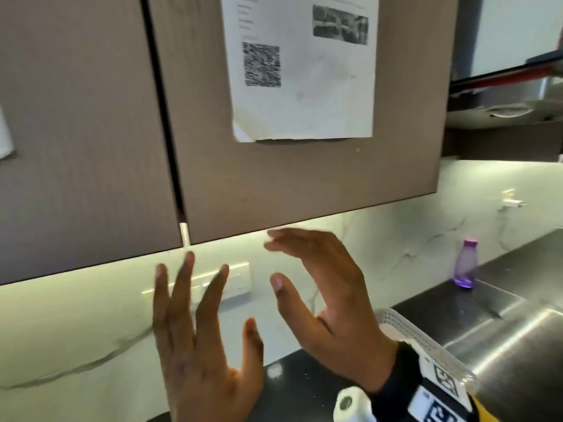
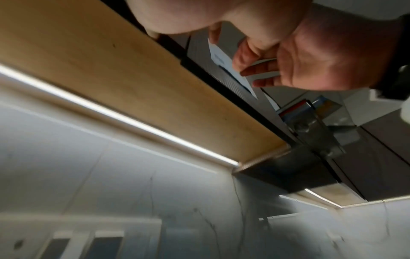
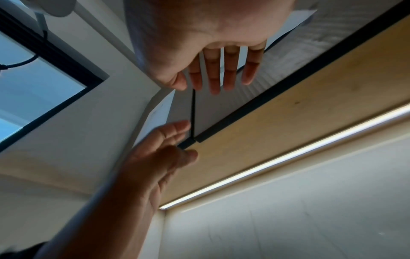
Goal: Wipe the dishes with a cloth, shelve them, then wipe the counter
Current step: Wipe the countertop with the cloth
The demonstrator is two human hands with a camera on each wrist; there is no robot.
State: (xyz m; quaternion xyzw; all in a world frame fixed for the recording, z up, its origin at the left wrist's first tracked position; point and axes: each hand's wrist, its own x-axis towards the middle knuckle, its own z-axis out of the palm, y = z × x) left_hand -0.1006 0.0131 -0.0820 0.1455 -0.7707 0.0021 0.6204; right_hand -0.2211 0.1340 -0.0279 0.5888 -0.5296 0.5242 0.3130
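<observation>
Both hands are raised below two closed brown wall cabinet doors. My left hand is open with its fingers spread upward, just under the seam between the left door and the right door. My right hand is open too, with its blurred, straight fingertips at the right door's lower edge; whether they touch it I cannot tell. The right wrist view shows the right hand's fingers straight before the door and the left hand by the seam. Neither hand holds anything. No dish or cloth is in view.
A printed sheet is taped to the right door. Below lie a black counter, a white perforated basket, a purple bottle and a steel sink. A range hood juts out at the upper right.
</observation>
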